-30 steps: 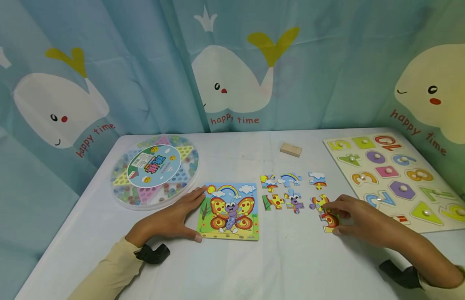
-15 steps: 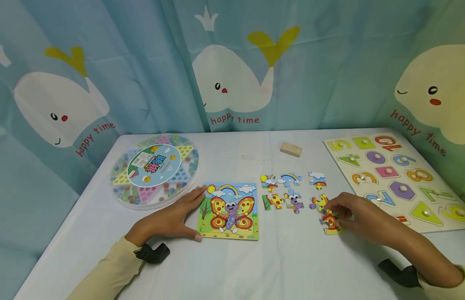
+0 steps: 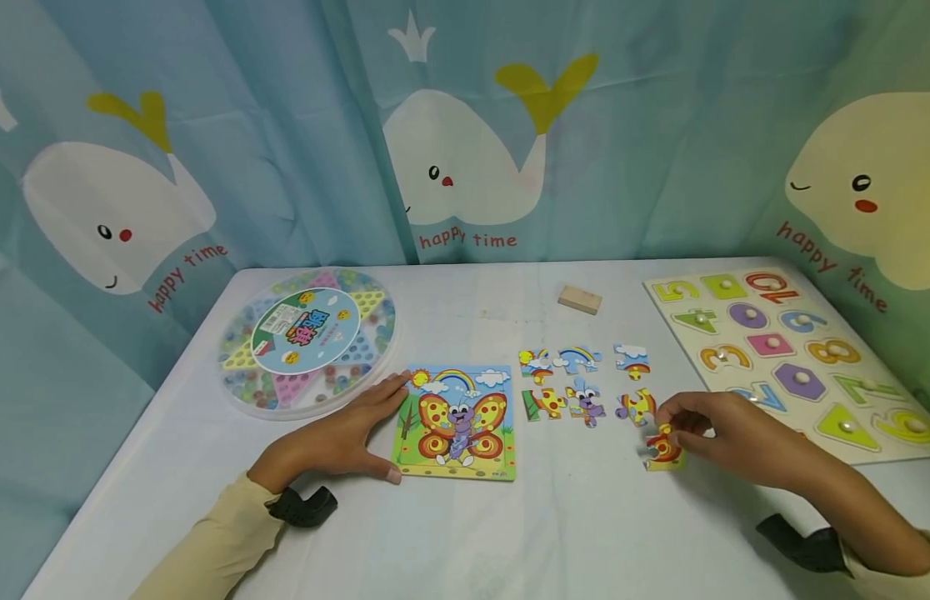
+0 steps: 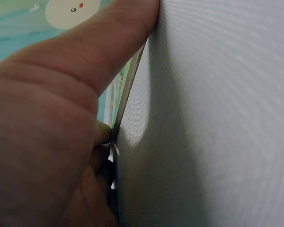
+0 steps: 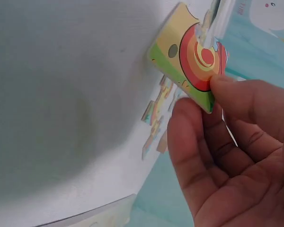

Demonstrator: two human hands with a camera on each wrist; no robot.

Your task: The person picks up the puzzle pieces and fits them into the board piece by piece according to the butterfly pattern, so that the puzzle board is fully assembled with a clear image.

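My right hand (image 3: 731, 429) pinches a jigsaw piece (image 3: 665, 454) between thumb and fingers; in the right wrist view the piece (image 5: 173, 61) shows a red spiral, yellow ground and a green edge, and it is tilted. Just behind it lies a red and yellow wing piece (image 3: 640, 407). My left hand (image 3: 352, 433) rests at the left edge of a square butterfly picture board (image 3: 453, 462), thumb and fingers spread along that edge. The left wrist view shows the left thumb (image 4: 80, 52) close up beside the board's thin side.
Several jigsaw pieces, among them a rainbow piece (image 3: 580, 358), lie in two spaced rows right of the board. A round marble game (image 3: 307, 342) stands at left, a number peg board (image 3: 772, 387) at right, a small wooden block (image 3: 580, 299) at the back. A whale curtain (image 3: 465, 125) hangs behind.
My right hand has taken the spiral piece into a pinch, and it has shifted slightly toward me and tilted. The left hand and the board stay where they were.
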